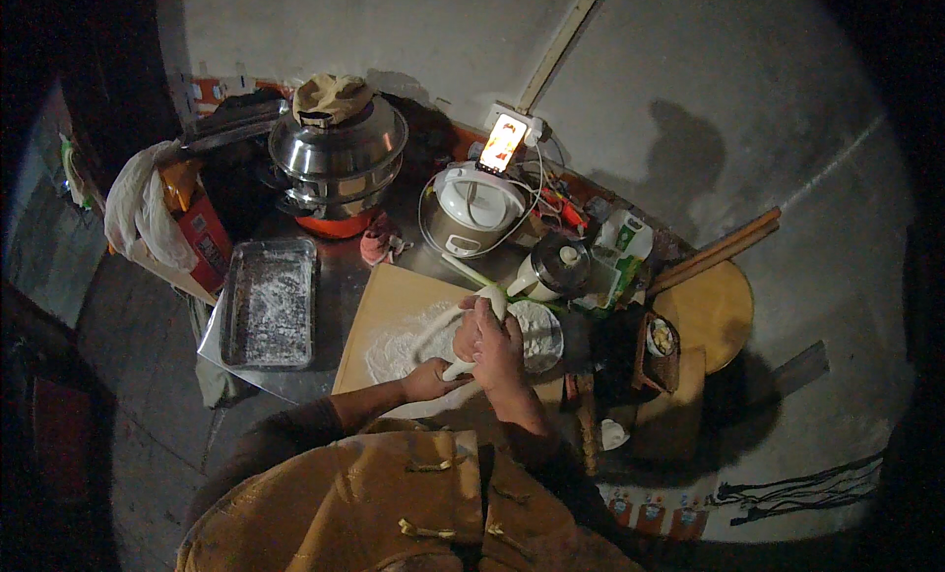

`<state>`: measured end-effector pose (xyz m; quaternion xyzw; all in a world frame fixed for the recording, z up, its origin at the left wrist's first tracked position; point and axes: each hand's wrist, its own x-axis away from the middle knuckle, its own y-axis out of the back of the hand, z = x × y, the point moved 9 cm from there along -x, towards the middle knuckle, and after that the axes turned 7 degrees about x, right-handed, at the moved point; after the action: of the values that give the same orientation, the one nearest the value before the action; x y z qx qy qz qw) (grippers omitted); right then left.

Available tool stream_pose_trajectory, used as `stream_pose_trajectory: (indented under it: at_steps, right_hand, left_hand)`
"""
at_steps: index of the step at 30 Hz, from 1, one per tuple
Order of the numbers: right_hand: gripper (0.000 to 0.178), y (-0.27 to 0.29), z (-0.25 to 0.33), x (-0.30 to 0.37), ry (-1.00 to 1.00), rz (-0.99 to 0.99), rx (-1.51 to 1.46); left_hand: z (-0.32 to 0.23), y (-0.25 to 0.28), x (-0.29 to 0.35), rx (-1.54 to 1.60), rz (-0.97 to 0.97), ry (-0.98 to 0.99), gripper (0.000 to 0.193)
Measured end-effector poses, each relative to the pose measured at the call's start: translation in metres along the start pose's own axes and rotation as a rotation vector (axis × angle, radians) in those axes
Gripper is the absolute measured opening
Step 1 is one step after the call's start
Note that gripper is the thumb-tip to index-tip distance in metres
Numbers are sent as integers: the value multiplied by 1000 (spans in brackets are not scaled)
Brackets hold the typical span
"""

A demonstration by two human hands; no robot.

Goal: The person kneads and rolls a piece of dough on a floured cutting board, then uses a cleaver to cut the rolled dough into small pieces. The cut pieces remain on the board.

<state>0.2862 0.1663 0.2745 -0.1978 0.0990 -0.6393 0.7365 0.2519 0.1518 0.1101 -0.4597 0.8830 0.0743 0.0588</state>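
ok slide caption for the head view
Left hand and right hand hold pale dough over a floured board, near a bowl of flour.

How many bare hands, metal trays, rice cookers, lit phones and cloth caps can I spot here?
Hands: 2 (left hand, right hand)
Metal tray: 1
Rice cooker: 1
Lit phone: 1
Cloth cap: 1
Total: 6
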Motion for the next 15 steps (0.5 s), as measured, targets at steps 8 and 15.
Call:
stream_pose_trajectory:
  at_steps: [8,15]
  right_hand:
    - [33,5,36,-12,68,97,-336]
    - [29,14,6,-4,81,-12,476]
  left_hand:
    - [-11,7,5,-22,76,225,40]
    - [-48,10,-11,47,-102,30,33]
